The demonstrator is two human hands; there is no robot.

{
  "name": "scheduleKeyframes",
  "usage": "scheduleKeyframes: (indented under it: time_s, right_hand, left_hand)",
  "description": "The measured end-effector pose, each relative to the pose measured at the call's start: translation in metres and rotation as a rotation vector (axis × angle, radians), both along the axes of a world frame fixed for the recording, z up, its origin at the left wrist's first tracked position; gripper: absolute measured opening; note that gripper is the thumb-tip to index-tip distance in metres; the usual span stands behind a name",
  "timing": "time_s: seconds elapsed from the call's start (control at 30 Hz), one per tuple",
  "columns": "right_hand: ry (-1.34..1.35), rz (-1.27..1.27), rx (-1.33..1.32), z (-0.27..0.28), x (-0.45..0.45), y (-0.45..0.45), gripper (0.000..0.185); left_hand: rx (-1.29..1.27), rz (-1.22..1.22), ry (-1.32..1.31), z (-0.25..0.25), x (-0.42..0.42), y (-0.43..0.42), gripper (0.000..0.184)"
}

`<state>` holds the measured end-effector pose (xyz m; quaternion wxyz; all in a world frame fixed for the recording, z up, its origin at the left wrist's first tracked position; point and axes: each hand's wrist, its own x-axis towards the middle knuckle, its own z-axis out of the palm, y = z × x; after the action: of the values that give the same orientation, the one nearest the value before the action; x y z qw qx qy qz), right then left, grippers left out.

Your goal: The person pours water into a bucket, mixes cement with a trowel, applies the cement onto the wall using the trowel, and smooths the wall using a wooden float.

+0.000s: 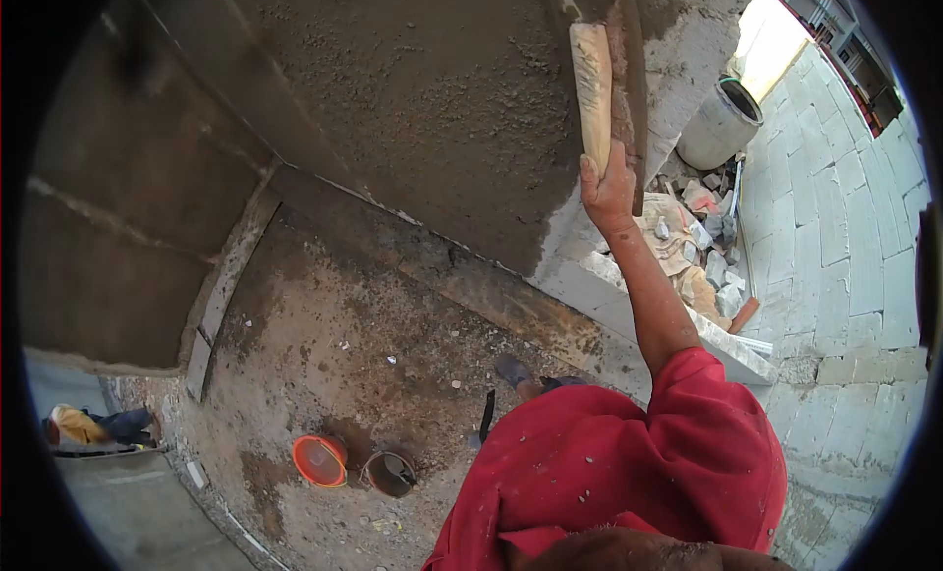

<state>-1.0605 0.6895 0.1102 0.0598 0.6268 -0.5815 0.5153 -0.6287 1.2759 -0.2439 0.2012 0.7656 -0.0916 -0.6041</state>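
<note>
My right hand (606, 190) is closed round the lower end of a long, pale wooden tool (591, 89). The tool lies along the narrow edge strip (627, 80) beside a wall of wet grey plaster (422, 109); whether it touches the surface is hard to tell. My thumb shows on the left of the grip. The bare forearm runs down to a red sleeve. My left hand is not in view.
An orange bucket (320, 461) and a dark bucket (389, 473) stand on the dirty floor (324, 345). At right are a barrel (720, 124), rubble (702, 237) and a pale block wall (835, 247). Another person (93, 426) is at far left.
</note>
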Motion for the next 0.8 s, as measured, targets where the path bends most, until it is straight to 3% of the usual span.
scheduleKeyframes:
  time_s: [0.1,0.2,0.33,0.4,0.5,0.6,0.67,0.7,0.73,0.8]
  right_hand:
    - [0.016,-0.040,0.038,0.056,0.026,-0.020,0.044]
    - [-0.026,-0.024,0.046,0.045,0.025,-0.016,0.046]
    - [-0.036,-0.002,0.023,-0.089,0.010,-0.003,0.049]
    - [0.002,0.000,0.078,-0.086,0.015,-0.009,0.049]
    - [-0.007,0.015,0.156,-0.035,0.031,-0.025,0.048]
    - [-0.047,0.090,0.159,0.022,0.046,-0.039,0.047]
    - [-0.115,0.233,0.108,0.035,0.052,-0.051,0.047]
    - [-0.144,0.288,0.160,0.030,0.054,-0.056,0.047]
    - [-0.168,0.331,0.227,0.013,0.051,-0.054,0.047]
    - [-0.114,0.313,0.310,-0.018,0.033,-0.036,0.047]
  left_hand:
    - [0.002,0.006,-0.022,0.020,0.025,-0.002,0.059]
    - [0.010,0.038,-0.031,0.034,0.040,-0.001,0.056]
    - [-0.013,0.110,0.014,0.037,0.050,-0.001,0.053]
    - [-0.066,0.224,0.084,0.039,0.047,-0.003,0.050]
    - [-0.047,0.191,-0.141,0.035,0.025,0.006,0.046]
    - [0.037,-0.010,-0.110,0.052,0.008,-0.002,0.051]
    - [0.115,-0.048,-0.136,0.028,-0.003,0.000,0.057]
    - [0.152,-0.063,-0.146,0.016,-0.008,-0.002,0.060]
    - [0.134,-0.261,-0.048,0.006,-0.005,-0.009,0.068]
    - [-0.006,-0.181,-0.058,-0.010,-0.007,-0.027,0.073]
